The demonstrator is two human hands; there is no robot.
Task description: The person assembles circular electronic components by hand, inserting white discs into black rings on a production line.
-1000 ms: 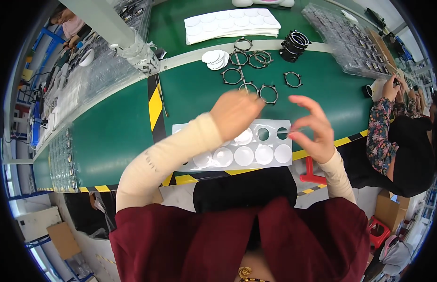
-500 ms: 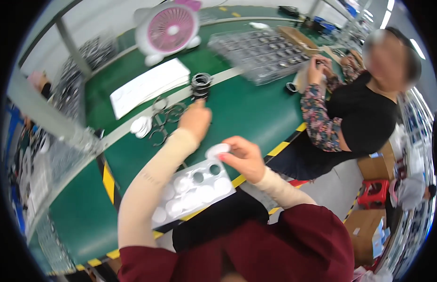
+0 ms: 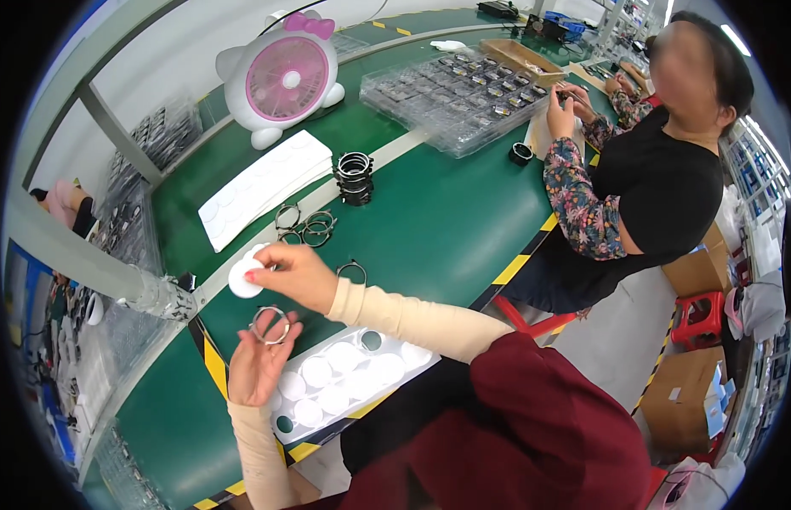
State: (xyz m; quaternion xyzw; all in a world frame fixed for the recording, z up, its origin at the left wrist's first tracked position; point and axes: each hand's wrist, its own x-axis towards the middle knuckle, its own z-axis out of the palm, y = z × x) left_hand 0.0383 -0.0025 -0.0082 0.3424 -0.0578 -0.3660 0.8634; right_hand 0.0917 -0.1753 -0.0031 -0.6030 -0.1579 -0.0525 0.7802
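Note:
My left hand (image 3: 258, 370), palm up, holds a thin metal ring (image 3: 261, 337) between its fingertips and thumb. Just above it, my right hand (image 3: 300, 276) reaches across from the right, thumb and fingers pinched on a round white disc (image 3: 242, 282). Whether that disc is apart from the small pile of discs seen there is hidden by my fingers. Below my right forearm lies a white sheet (image 3: 295, 422) of round discs, with dark green gaps where some are gone. Several loose rings (image 3: 317, 228) lie beyond my right hand, near a stack of dark rings (image 3: 355, 180).
White sheets (image 3: 264, 191) lie at the back left, before a pink and white fan (image 3: 285, 81). Clear plastic trays (image 3: 459, 102) with small parts stand farther right. A co-worker (image 3: 659, 187) sits at the right, hands over the bench. A grey post (image 3: 89, 229) rises at left.
My left hand has come back from the ring stack with a ring. My right hand has moved left from the sheet to the discs. The view has shifted slightly.

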